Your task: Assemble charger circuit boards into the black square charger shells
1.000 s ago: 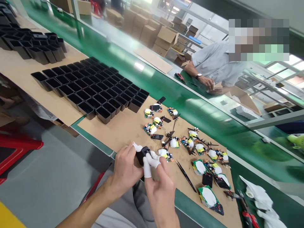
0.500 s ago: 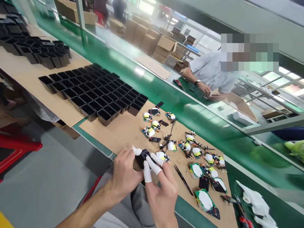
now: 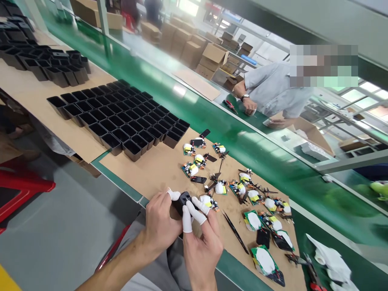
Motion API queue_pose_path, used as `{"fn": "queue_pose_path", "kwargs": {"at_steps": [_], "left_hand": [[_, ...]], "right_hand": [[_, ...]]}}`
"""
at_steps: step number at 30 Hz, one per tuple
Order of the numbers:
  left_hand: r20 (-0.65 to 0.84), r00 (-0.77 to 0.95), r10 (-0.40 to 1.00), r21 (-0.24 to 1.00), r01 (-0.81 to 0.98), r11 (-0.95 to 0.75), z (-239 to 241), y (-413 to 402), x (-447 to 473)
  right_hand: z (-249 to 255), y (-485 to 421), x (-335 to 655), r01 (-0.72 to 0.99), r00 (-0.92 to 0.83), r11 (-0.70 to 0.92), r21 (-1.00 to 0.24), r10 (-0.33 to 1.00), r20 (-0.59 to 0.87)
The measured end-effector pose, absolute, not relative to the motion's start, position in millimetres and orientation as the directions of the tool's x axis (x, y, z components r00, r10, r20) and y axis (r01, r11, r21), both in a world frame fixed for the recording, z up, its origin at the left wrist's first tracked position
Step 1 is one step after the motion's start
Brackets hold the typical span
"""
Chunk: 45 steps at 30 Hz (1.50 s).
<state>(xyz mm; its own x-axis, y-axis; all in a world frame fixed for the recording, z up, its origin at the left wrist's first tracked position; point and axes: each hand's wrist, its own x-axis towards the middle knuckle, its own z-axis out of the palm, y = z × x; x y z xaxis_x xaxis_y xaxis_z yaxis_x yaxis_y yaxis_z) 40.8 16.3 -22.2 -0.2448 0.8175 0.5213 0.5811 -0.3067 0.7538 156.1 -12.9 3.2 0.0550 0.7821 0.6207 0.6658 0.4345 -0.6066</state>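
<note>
My left hand (image 3: 160, 222) grips a small black plastic housing (image 3: 182, 201) at the near edge of the brown cardboard mat (image 3: 157, 165). My right hand (image 3: 201, 242), with white finger cots on its fingertips, presses on the same housing from the right. Just past my fingers lies a small circuit board (image 3: 209, 201) with a white part and a yellow part. Black tweezers (image 3: 235, 231) lie on the mat to the right of my hands.
Rows of empty black housings (image 3: 121, 121) stand at the left of the mat, with more (image 3: 45, 60) further back. Several circuit boards (image 3: 251, 198) are scattered at the right. Beyond runs a green conveyor belt (image 3: 212, 121), where another person in a grey shirt (image 3: 273, 93) works. White cloths (image 3: 333, 254) lie far right.
My hands stay on the black housing with only small finger shifts. The person across the belt has moved a hand to the left.
</note>
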Motion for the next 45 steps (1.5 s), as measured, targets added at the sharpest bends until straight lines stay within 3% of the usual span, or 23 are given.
{"fn": "queue_pose_path", "kwargs": {"at_steps": [10,16,28,35,39,45], "left_hand": [[0.503,-0.236,0.831,0.771,0.557,-0.308,-2.6,16.5,39.7],[0.502,-0.216,0.838,0.754,0.584,-0.301,-19.1,18.7,37.1],[0.539,-0.218,0.814,0.759,0.544,-0.357,-5.0,17.5,34.9],[0.522,-0.216,0.825,0.766,0.544,-0.342,-23.6,20.9,37.0],[0.542,-0.233,0.808,0.767,0.531,-0.361,-12.3,19.9,39.0],[0.574,-0.198,0.795,0.749,0.518,-0.412,2.4,17.8,36.5]], "right_hand": [[23.7,-13.1,162.6,0.742,-0.080,0.493,-0.454,0.738,0.670],[4.0,-15.6,173.3,0.761,-0.331,0.594,-0.262,0.702,0.630],[27.1,-12.5,180.4,0.748,-0.386,0.621,-0.233,0.693,0.609],[-0.8,-10.4,171.8,0.767,-0.296,0.569,-0.296,0.724,0.623],[8.8,-15.3,180.4,0.751,-0.314,0.579,-0.317,0.736,0.600],[26.8,-16.5,190.6,0.739,-0.380,0.627,-0.247,0.690,0.616]]}}
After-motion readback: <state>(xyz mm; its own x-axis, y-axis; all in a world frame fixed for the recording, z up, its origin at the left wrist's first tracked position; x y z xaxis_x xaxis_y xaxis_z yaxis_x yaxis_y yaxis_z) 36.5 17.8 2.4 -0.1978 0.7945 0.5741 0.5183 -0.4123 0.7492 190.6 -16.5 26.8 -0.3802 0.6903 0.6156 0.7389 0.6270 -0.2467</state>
